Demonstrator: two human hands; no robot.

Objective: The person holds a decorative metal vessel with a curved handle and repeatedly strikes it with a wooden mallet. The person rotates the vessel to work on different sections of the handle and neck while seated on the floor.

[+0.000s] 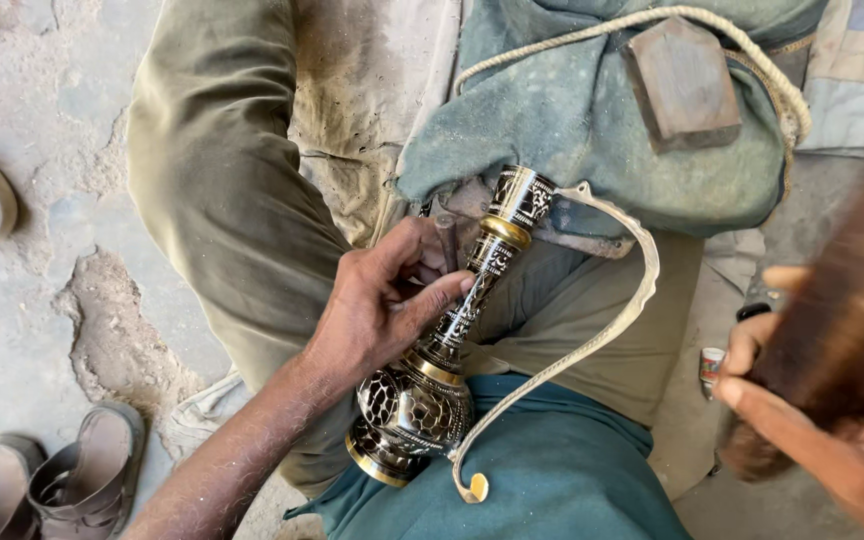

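While the person sits on the ground, their left hand wraps its fingers around the slim neck of an engraved black-and-brass vase, which lies tilted across their lap on teal cloth. The right hand, blurred at the frame's right edge, is clenched around a dark wooden mallet. Sandals rest on the concrete floor.
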